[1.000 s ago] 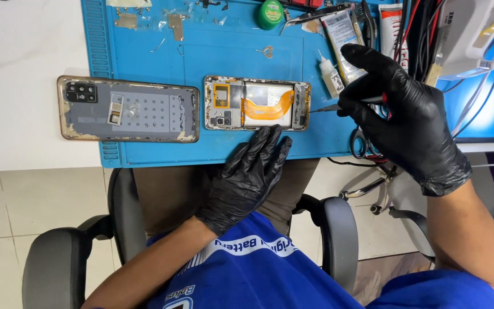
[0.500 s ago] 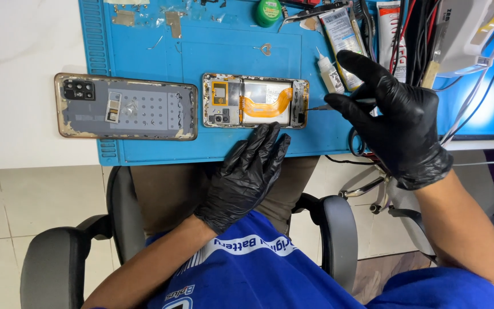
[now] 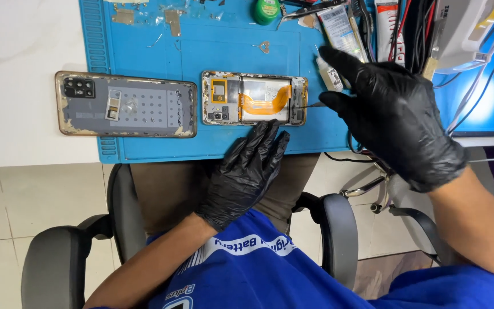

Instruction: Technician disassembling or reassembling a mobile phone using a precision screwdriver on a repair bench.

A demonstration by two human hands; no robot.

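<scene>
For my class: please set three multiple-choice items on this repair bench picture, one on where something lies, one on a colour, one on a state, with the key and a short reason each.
1. Where does the detached back cover lie?
A. Left of the opened phone
B. Right of it
C. On the chair

2. What colour is the work mat?
A. Green
B. Blue
C. Grey

3. What is the right hand doing?
A. Resting flat on the mat
B. Holding a thin tool at the phone's right end
C. Gripping the back cover

Key: A, the cover sits at the mat's left edge; B, the mat is plainly blue; B, the tool's tip meets the phone's end while the left hand steadies its lower edge.
</scene>
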